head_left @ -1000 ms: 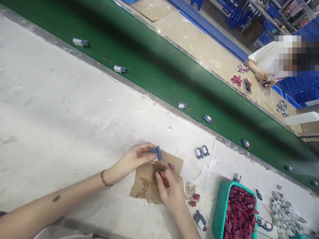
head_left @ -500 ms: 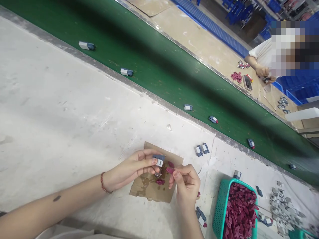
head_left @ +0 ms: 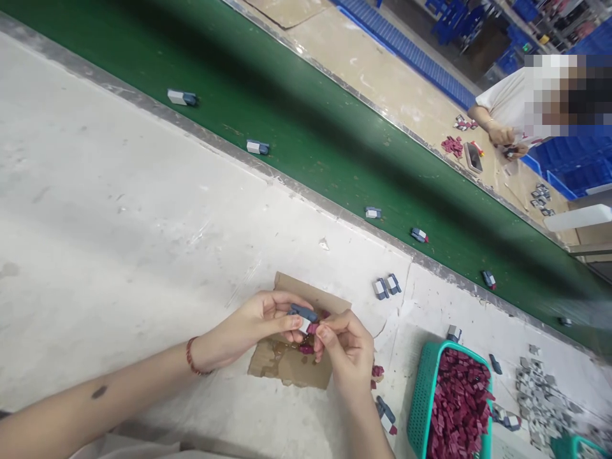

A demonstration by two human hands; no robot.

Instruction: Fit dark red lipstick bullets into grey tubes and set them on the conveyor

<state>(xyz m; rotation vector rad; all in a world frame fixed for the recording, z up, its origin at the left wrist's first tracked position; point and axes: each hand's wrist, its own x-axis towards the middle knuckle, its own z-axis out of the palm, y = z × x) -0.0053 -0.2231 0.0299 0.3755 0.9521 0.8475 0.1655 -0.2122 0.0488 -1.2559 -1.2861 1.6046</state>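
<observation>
My left hand (head_left: 272, 319) is closed on a small blue-grey and white plastic part (head_left: 303, 315), held between thumb and fingers above a stained piece of cardboard (head_left: 306, 371). Pinched in my right hand (head_left: 347, 347) is a small maroon plastic piece (head_left: 312, 327), which touches the right end of the blue-grey part. Whether it sits inside that part I cannot tell. Another maroon piece (head_left: 306, 349) lies on the cardboard, partly hidden by my fingers. To the right of my right wrist, a blue-grey part with a maroon end (head_left: 385, 415) rests on the table.
A green conveyor belt (head_left: 306, 159) carries several similar parts. Right of my hands stands a teal basket (head_left: 418, 401) full of maroon pieces, with a pile of grey pieces (head_left: 540, 398) beyond. Two parts (head_left: 387, 287) lie near the belt edge. Across it, a person (head_left: 507, 95) handles small parts.
My right hand has moved left, bringing the maroon piece from apart to touching the blue-grey part. The parts on the belt have shifted to the right.
</observation>
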